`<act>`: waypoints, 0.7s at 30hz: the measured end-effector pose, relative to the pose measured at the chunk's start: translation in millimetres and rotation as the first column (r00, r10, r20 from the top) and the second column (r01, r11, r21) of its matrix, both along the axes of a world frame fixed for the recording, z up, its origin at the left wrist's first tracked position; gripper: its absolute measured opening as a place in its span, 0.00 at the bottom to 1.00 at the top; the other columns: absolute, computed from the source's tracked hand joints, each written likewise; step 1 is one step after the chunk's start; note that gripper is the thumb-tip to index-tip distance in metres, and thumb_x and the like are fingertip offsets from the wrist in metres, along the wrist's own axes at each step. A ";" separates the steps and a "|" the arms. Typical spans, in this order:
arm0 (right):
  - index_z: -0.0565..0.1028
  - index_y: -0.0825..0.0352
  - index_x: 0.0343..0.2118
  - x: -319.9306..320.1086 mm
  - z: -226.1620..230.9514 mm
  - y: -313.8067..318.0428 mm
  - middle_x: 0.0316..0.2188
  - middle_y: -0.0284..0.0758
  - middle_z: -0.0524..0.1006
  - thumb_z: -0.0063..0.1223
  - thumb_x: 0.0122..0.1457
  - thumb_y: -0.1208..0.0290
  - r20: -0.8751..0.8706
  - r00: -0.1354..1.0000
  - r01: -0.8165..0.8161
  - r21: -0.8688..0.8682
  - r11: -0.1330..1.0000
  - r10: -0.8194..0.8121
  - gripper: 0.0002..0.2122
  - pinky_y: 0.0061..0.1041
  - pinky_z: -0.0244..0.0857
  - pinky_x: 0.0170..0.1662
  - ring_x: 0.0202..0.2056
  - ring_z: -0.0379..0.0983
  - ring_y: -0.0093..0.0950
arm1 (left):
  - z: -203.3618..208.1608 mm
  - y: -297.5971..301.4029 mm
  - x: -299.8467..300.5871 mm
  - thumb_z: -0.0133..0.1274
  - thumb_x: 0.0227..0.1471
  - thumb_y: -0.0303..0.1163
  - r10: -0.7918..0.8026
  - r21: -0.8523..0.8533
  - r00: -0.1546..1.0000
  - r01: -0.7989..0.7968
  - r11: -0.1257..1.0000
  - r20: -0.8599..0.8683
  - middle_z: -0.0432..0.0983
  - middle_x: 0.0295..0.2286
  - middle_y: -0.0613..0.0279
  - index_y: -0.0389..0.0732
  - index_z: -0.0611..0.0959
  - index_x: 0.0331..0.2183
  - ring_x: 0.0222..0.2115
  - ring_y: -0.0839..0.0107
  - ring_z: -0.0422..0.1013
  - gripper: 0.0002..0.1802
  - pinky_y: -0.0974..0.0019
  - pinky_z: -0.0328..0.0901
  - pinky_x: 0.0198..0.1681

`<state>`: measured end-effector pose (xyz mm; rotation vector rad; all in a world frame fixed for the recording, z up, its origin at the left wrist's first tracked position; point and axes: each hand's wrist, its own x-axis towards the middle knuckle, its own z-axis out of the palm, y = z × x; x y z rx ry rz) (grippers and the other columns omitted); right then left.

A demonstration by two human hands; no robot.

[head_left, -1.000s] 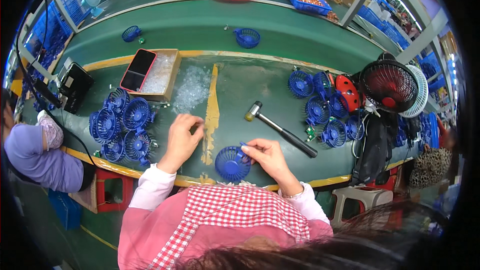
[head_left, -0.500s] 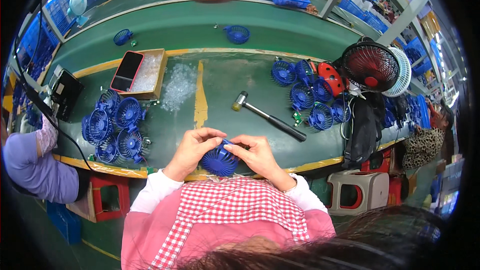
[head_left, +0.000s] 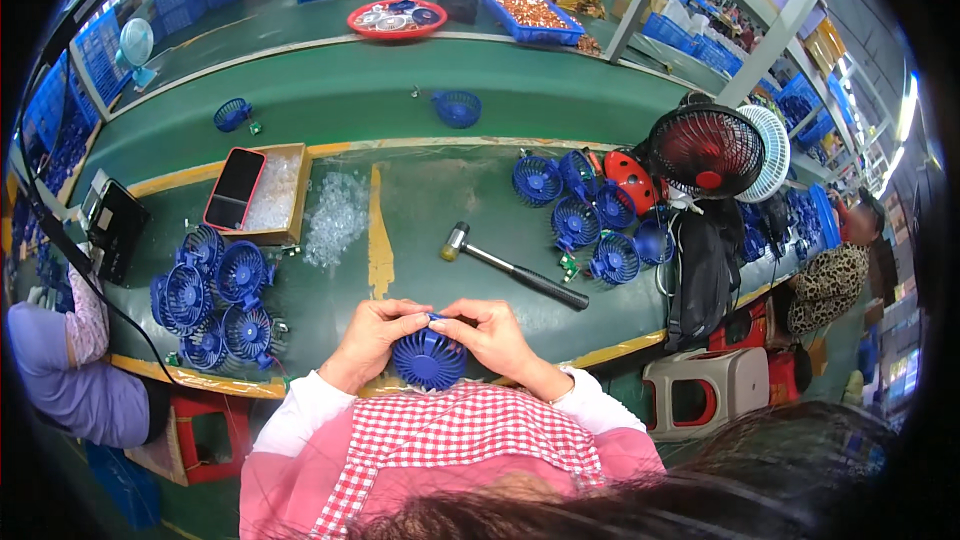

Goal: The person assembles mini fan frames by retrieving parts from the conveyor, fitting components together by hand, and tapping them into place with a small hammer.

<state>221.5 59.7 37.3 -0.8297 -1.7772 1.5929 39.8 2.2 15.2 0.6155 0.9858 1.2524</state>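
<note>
At the near edge of the green workbench I hold a small blue fan housing [head_left: 429, 362] with a ribbed, cage-like front. My left hand [head_left: 372, 342] grips its upper left side. My right hand [head_left: 492, 337] pinches the top from the other side, and both thumbs meet at the upper rim. Whatever small part lies between the fingertips is hidden. Beyond my right hand lies a hammer [head_left: 520, 275] with a metal head and black grip. A pile of similar blue fan housings [head_left: 188, 295] is left of my hands, and another group [head_left: 576, 222] sits to the right.
Small clear plastic pieces [head_left: 336, 220] lie beside a cardboard box [head_left: 290, 210] with a red-edged phone [head_left: 236, 188] on it. At right stand a black fan [head_left: 706, 152] and a black bag [head_left: 705, 265]. A co-worker's purple sleeve [head_left: 85, 375] is at left.
The view has tilted up and shifted, so the bench sits lower and further left in the picture. Both hands still hold the fan housing, with the thumbs now closer together at its top.
</note>
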 end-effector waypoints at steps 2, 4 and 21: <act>0.78 0.71 0.30 -6.6 7.0 6.1 0.21 0.29 0.76 0.57 0.54 0.72 0.115 0.993 -0.026 0.265 0.964 -0.005 0.07 0.17 0.63 0.26 0.23 0.69 0.14 | -3.3 3.4 -6.3 0.57 0.46 0.20 -0.001 0.018 1.000 0.000 1.000 0.025 0.76 0.33 0.59 0.30 0.82 0.33 0.34 0.73 0.72 0.08 0.73 0.66 0.39; 0.78 0.71 0.29 -12.5 13.6 18.5 0.19 0.30 0.76 0.57 0.54 0.72 0.119 0.993 -0.051 0.260 0.964 0.020 0.07 0.18 0.63 0.25 0.23 0.69 0.15 | -0.5 10.7 -11.9 0.57 0.46 0.20 -0.003 0.034 0.999 0.001 0.999 0.048 0.76 0.34 0.58 0.31 0.82 0.33 0.34 0.72 0.72 0.08 0.73 0.66 0.40; 0.76 0.65 0.38 -205.4 26.3 275.0 0.34 0.43 0.75 0.58 0.47 0.68 0.431 0.837 -0.260 0.856 0.448 -0.338 0.14 0.38 0.65 0.44 0.40 0.69 0.43 | -19.9 3.3 -115.7 0.54 0.50 0.28 0.095 0.083 0.659 -0.050 0.995 -0.746 0.79 0.22 0.61 0.33 0.83 0.32 0.23 0.78 0.72 0.09 0.73 0.66 0.27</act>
